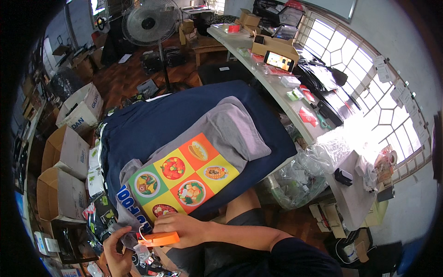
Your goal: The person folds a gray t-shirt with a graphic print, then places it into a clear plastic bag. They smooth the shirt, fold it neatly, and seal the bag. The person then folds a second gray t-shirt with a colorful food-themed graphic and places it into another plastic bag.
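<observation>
A grey garment [221,121] with a colourful printed panel of food dishes [183,173] lies across a navy cloth-covered surface [155,117] before me. At its near left end, my right hand [185,228] is closed around an orange handheld tool [159,239], which looks like a tagging gun or cutter; a white loop shows at its end. My left hand [117,251] pinches the garment's edge between thumb and fingers, just left of the tool. A small clear plastic piece [142,252] hangs below the tool.
Open cardboard boxes [62,194] stand at the left, by packaged items. A pedestal fan [148,23] is beyond the cloth. On the long table [256,72] at the right are a propped phone [279,61], scissors [322,121] and packets. Clear plastic bags [297,180] bulge beneath its edge.
</observation>
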Demonstrator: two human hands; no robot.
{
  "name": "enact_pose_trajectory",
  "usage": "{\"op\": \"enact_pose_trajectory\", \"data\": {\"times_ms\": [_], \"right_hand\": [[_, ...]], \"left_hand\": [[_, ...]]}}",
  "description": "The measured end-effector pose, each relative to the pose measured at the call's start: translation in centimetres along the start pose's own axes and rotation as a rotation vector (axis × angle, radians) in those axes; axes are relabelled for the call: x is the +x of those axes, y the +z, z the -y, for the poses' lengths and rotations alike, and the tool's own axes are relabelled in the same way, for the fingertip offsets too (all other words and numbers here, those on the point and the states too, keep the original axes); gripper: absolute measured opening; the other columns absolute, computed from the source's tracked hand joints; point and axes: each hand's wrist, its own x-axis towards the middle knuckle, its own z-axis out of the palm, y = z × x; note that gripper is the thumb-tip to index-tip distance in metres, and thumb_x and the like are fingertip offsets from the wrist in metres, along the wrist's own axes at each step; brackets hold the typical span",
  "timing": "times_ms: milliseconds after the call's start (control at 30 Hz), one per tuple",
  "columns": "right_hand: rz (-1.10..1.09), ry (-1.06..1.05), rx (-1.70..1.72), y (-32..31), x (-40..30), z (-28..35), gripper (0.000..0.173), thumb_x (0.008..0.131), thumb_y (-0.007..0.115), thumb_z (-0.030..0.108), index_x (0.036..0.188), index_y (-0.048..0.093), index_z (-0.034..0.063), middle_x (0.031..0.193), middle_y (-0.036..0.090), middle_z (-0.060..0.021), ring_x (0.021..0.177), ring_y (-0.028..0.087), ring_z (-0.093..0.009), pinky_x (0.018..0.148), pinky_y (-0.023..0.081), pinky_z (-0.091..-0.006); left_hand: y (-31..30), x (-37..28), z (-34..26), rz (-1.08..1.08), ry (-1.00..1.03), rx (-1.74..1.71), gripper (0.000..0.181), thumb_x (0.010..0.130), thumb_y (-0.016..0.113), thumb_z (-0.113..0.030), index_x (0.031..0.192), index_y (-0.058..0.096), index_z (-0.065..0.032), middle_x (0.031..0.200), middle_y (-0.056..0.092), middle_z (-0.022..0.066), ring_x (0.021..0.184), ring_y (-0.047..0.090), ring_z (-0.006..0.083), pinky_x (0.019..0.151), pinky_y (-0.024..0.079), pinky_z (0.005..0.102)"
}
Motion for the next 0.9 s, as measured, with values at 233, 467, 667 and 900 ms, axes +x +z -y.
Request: {"op": "enact_pose_trajectory", "data": {"times_ms": [233, 467, 667, 900], "right_hand": [[0.015, 0.030, -0.011, -0.1, -0.1, 0.0, 0.036, 0.082, 0.073, 0.020, 0.109, 0.065, -0.0018, 0.103, 0.064, -0.0176, 0.101, 0.065, -0.038, 0.088, 0.051, -0.0465], [0.077, 0.038, 0.029, -0.8, 0.0, 0.7, 0.033, 0.083, 0.075, 0.020, 0.105, 0.066, -0.0027, 0.102, 0.066, -0.0178, 0.101, 0.064, -0.038, 0.090, 0.051, -0.0461], [0.057, 0.035, 0.022, -1.3, -0.6, 0.5, 0.032, 0.084, 0.077, 0.020, 0.104, 0.066, -0.0026, 0.100, 0.067, -0.0178, 0.101, 0.065, -0.037, 0.089, 0.051, -0.0457], [0.028, 0.070, 0.025, -1.3, -0.6, 0.7, 0.031, 0.088, 0.076, 0.023, 0.103, 0.066, -0.0021, 0.095, 0.068, -0.0184, 0.096, 0.067, -0.038, 0.084, 0.052, -0.0460]], "left_hand": [[-0.6, 0.0, 0.0, 0.035, 0.008, 0.193, 0.056, 0.068, 0.078, 0.007, 0.123, 0.068, 0.0033, 0.120, 0.070, 0.0094, 0.112, 0.066, 0.0199, 0.103, 0.049, 0.0323], [0.4, -0.8, 0.0, -0.069, 0.017, 0.188, 0.061, 0.063, 0.086, 0.001, 0.121, 0.068, 0.0014, 0.118, 0.070, 0.0093, 0.110, 0.067, 0.0210, 0.102, 0.049, 0.0332], [1.6, -0.1, -0.8, 0.013, 0.013, 0.210, 0.058, 0.064, 0.085, 0.004, 0.119, 0.069, 0.0009, 0.115, 0.071, 0.0087, 0.104, 0.068, 0.0205, 0.096, 0.051, 0.0312], [1.8, 0.4, -1.9, 0.017, 0.027, 0.316, 0.048, 0.068, 0.084, 0.002, 0.114, 0.071, 0.0004, 0.111, 0.072, 0.0098, 0.102, 0.068, 0.0186, 0.094, 0.051, 0.0300]]}}
